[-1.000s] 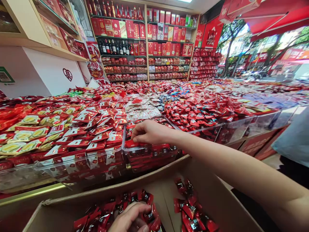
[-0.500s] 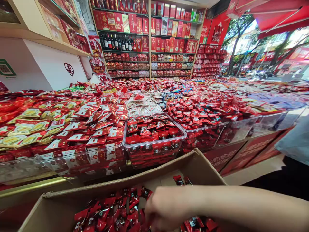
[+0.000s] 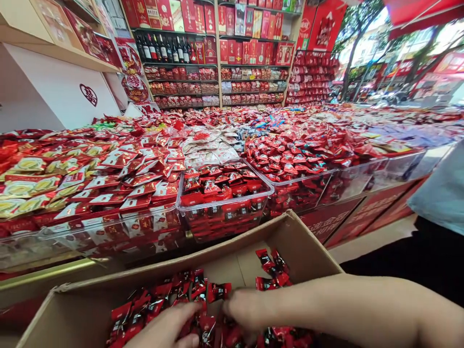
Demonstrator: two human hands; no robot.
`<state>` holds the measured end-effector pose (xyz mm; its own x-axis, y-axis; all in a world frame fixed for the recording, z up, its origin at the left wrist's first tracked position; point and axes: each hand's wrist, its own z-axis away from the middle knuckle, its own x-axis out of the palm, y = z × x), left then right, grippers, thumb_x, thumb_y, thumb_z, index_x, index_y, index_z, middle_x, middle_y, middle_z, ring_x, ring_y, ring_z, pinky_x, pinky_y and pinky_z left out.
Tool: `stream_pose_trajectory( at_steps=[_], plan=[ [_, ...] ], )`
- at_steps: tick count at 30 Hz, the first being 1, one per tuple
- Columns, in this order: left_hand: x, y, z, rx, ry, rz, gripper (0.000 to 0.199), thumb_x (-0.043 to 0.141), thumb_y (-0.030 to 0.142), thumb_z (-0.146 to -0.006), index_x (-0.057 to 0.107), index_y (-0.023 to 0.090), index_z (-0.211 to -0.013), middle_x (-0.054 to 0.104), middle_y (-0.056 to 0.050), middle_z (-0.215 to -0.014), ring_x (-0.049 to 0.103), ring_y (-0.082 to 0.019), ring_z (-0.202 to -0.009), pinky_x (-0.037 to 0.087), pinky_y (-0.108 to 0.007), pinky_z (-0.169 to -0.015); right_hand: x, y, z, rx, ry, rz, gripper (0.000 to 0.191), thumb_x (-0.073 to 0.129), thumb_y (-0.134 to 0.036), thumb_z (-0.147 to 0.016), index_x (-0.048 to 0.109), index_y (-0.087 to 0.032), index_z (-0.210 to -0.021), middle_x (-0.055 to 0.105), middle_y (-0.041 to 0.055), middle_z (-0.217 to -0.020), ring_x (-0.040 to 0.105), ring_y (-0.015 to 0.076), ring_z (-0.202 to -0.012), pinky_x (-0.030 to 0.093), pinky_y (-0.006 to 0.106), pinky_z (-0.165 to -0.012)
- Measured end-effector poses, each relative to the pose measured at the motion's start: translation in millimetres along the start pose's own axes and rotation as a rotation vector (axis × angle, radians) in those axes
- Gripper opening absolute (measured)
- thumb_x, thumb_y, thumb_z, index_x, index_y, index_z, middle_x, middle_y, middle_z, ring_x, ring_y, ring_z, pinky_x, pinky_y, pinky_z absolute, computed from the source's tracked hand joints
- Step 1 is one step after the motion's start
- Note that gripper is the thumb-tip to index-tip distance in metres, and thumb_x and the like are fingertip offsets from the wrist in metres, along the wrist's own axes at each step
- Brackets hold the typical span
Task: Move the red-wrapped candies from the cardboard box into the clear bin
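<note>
A cardboard box (image 3: 174, 266) at the bottom of the view holds many small red and black wrapped candies (image 3: 130, 314). My left hand (image 3: 174, 326) is low in the box over the candies, thumb and fingers apart, with nothing held that shows. Just right of it, my right hand (image 3: 244, 309) reaches down among the candies; its fingertips are blurred and hidden, so its grip cannot be made out. Beyond the box, a clear plastic bin (image 3: 226, 205) holds similar red and black packets (image 3: 213, 186).
Heaped bins of red and white packets (image 3: 123, 169) lie to the left, more red packets (image 3: 297, 150) to the right. Shelves with bottles and boxes (image 3: 217, 63) stand behind. A person in dark trousers (image 3: 398, 256) is at the right edge.
My left hand has come into the box from below. My right hand stays low among the candies, its forearm reaching further in. The view has shifted, with the box and bins slightly higher and further left.
</note>
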<state>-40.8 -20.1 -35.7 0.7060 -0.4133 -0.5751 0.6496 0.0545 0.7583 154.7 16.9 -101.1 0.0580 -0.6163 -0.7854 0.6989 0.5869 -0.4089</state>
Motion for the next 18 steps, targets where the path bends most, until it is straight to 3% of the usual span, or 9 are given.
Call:
stream_pose_trajectory(
  at_steps=[4, 9, 13, 18],
  plan=[
    [-2.2, 5, -5, -0.017, -0.027, 0.155, 0.043, 0.060, 0.026, -0.068, 0.056, 0.023, -0.111, 0.066, -0.005, -0.108, 0.059, -0.025, -0.097, 0.042, -0.034, -0.086, -33, -3, 3, 0.015, 0.225, -0.395, 0.027, 0.066, -0.030, -0.056, 0.053, -0.023, -0.079, 0.059, -0.0015, -0.073, 0.055, 0.0157, -0.066, 0.039, 0.023, -0.051],
    [1.9, 29, -6, -0.014, -0.107, 0.367, 0.033, 0.057, 0.026, -0.073, 0.060, 0.022, -0.106, 0.071, 0.000, -0.085, 0.062, -0.017, -0.076, 0.048, -0.025, -0.069, -55, -13, 22, -0.160, 0.312, -1.097, 0.017, 0.058, -0.024, -0.067, 0.048, -0.016, -0.078, 0.053, -0.0034, -0.058, 0.047, 0.0075, -0.050, 0.036, 0.020, -0.048],
    [2.3, 42, -1, -0.041, -0.038, 0.462, 0.028, 0.055, 0.029, -0.075, 0.063, 0.022, -0.101, 0.068, 0.003, -0.069, 0.057, -0.013, -0.056, 0.045, -0.021, -0.050, -62, -22, 31, -0.186, 0.387, -1.358, 0.020, 0.061, -0.028, -0.066, 0.048, -0.013, -0.070, 0.049, -0.0051, -0.050, 0.041, 0.0048, -0.045, 0.033, 0.019, -0.047],
    [4.5, 46, 1, -0.067, 0.028, 0.667, 0.038, 0.056, 0.036, -0.075, 0.052, 0.021, -0.110, 0.067, 0.004, -0.068, 0.059, -0.013, -0.062, 0.047, -0.024, -0.061, -72, -27, 37, -0.183, 0.514, -1.480, 0.025, 0.063, -0.032, -0.065, 0.050, -0.013, -0.072, 0.051, -0.0046, -0.051, 0.043, 0.0045, -0.045, 0.035, 0.018, -0.046]
  ],
)
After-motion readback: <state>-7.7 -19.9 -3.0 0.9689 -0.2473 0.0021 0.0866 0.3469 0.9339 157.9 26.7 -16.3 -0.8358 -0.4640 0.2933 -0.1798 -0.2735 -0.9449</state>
